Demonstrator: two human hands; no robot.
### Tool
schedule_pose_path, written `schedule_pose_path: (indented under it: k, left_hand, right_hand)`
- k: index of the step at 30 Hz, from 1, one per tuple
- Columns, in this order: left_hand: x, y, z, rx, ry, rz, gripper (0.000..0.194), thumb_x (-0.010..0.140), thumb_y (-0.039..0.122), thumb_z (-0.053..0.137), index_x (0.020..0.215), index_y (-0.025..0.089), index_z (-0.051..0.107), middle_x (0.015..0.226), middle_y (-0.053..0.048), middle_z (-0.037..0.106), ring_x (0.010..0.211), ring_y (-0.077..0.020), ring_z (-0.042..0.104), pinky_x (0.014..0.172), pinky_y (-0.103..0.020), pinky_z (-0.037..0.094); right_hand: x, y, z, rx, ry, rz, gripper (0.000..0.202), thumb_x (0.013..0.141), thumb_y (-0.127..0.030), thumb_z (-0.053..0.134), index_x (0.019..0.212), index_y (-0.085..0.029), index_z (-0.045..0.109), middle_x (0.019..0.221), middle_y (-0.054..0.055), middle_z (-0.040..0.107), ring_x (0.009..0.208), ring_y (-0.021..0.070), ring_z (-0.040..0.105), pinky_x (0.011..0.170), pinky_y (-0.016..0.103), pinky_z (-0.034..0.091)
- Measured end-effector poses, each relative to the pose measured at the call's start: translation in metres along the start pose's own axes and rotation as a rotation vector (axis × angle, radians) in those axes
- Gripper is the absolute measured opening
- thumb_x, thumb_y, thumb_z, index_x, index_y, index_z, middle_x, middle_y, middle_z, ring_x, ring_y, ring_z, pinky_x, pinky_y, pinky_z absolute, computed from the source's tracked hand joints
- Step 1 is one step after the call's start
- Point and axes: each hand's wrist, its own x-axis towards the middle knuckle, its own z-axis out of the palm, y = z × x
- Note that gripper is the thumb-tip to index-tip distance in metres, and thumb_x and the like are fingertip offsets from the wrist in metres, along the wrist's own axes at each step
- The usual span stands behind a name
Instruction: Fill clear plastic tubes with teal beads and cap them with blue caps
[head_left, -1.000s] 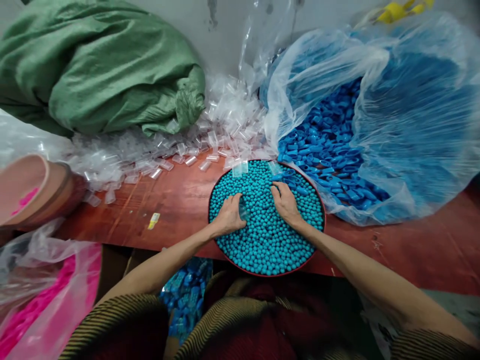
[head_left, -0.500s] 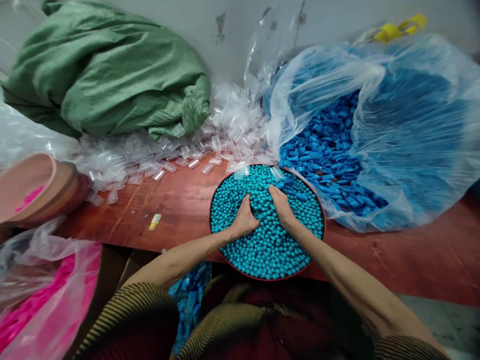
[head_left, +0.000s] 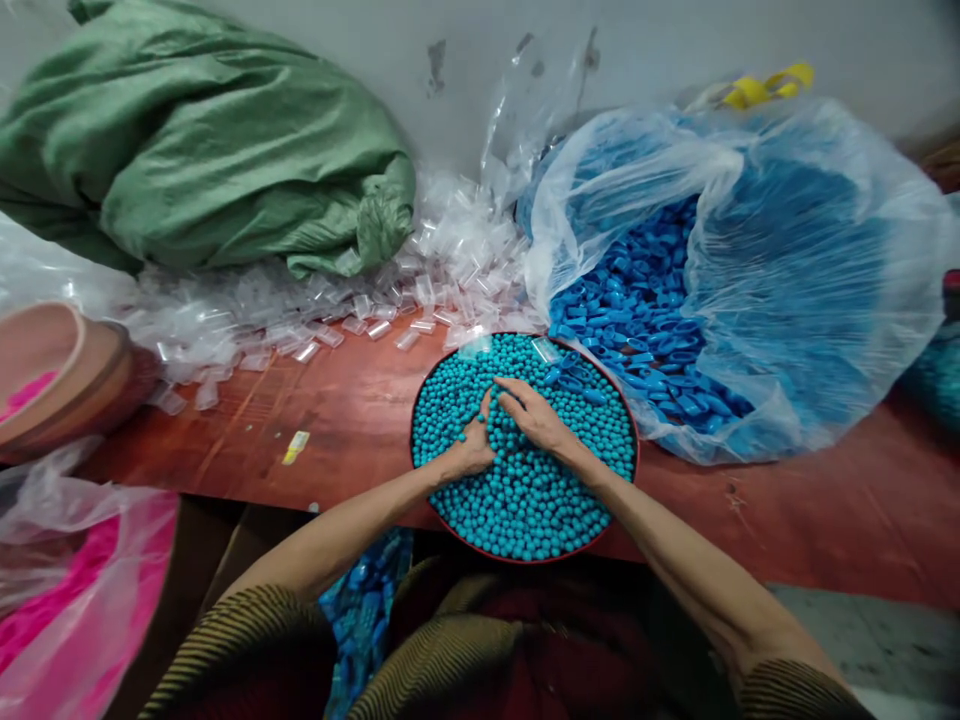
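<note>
A round red-rimmed tray (head_left: 637, 455) full of small teal beads (head_left: 525, 510) sits at the table's front edge. Over the left-middle of the beads is my left hand (head_left: 474, 442), its thumb and fingers closed near something small and dark at the fingertips. My right hand (head_left: 531, 412) reaches in from the right, its fingertips meeting those of the left. What lies between them is too small to make out. Several blue plastic pieces (head_left: 577, 378) and a clear piece (head_left: 545, 350) rest on the beads near the tray's back rim.
Clear plastic pieces (head_left: 300, 310) are heaped behind, beside a green sack (head_left: 225, 150). An open bag (head_left: 795, 270) of blue pieces (head_left: 637, 300) stands at the right. Nested bowls (head_left: 67, 380) and a bag of pink pieces (head_left: 67, 590) are at the left.
My right hand has moved left across the beads to meet my left hand, which has shifted slightly. The whole view has shifted a little.
</note>
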Motion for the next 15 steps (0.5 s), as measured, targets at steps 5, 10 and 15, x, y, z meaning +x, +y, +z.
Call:
schedule_pose_path:
  k: [5, 10, 15]
  left_hand:
    - [-0.013, 0.007, -0.010, -0.092, -0.095, 0.014, 0.095, 0.068, 0.030, 0.067, 0.144, 0.010, 0.013, 0.148, -0.020, 0.028, 0.138, -0.0302, 0.028, 0.113, -0.046, 0.028]
    - [-0.027, 0.015, -0.006, -0.056, 0.044, -0.044, 0.074, 0.071, 0.019, 0.063, 0.137, 0.017, 0.028, 0.140, -0.015, 0.039, 0.129, -0.0274, 0.041, 0.109, -0.047, 0.032]
    - [-0.021, 0.015, -0.003, -0.046, 0.118, 0.009, 0.050, 0.074, 0.020, 0.063, 0.120, 0.018, 0.044, 0.122, -0.010, 0.052, 0.116, -0.0243, 0.050, 0.101, -0.044, 0.040]
  right_hand:
    - [-0.027, 0.006, -0.021, 0.300, 0.222, 0.221, 0.051, 0.091, -0.051, 0.034, 0.124, -0.020, 0.056, 0.127, 0.011, 0.059, 0.117, 0.0229, 0.055, 0.101, 0.045, 0.042]
    - [-0.042, 0.003, -0.005, 0.195, 0.266, 0.276, 0.049, 0.089, -0.045, 0.041, 0.128, -0.018, 0.052, 0.132, 0.013, 0.055, 0.123, 0.0252, 0.050, 0.106, 0.048, 0.036]
    - [-0.024, -0.008, 0.025, -0.051, 0.194, 0.148, 0.047, 0.091, -0.036, 0.034, 0.132, -0.016, 0.047, 0.134, 0.015, 0.050, 0.127, 0.0244, 0.044, 0.108, 0.047, 0.032]
